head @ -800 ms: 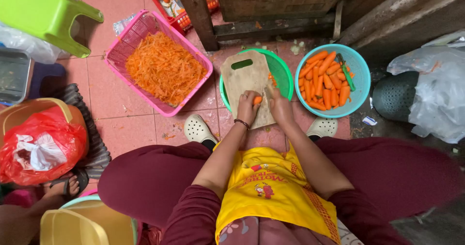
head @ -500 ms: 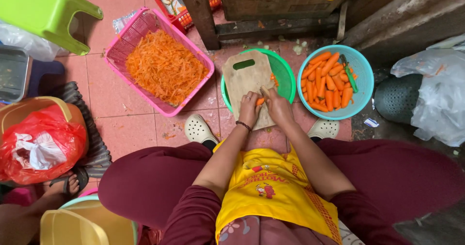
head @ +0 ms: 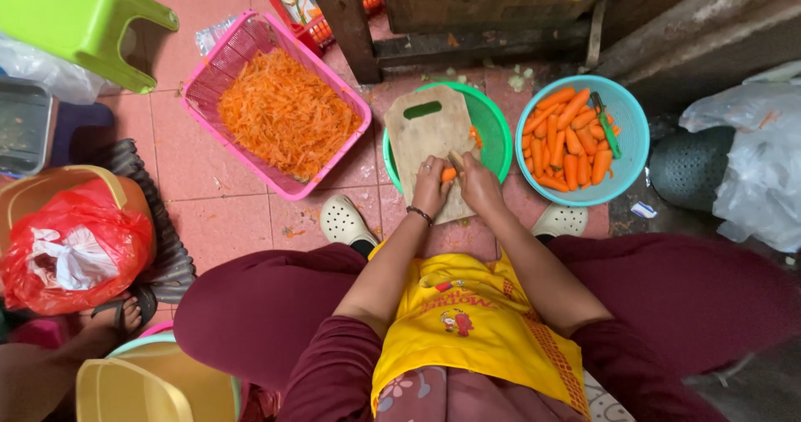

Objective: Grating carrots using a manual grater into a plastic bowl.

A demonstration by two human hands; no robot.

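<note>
A wooden cutting board (head: 425,130) lies across a green bowl (head: 494,130) on the floor in front of me. My left hand (head: 430,188) holds a short orange carrot piece (head: 449,174) down on the board's near end. My right hand (head: 481,184) is closed on a knife handle, with the blade end (head: 456,160) just above the carrot. The two hands touch over the carrot. Most of the blade is hidden by my fingers.
A pink basket (head: 250,42) of shredded carrot sits at the left. A turquoise bowl (head: 636,138) of whole peeled carrots with a green peeler is at the right. A green stool (head: 75,17), a red bag (head: 71,247), a yellow container (head: 133,389) and another person's foot (head: 117,313) lie left.
My view has shifted slightly. Both hands stay together on the carrot at the board's near end, with only small movements.
</note>
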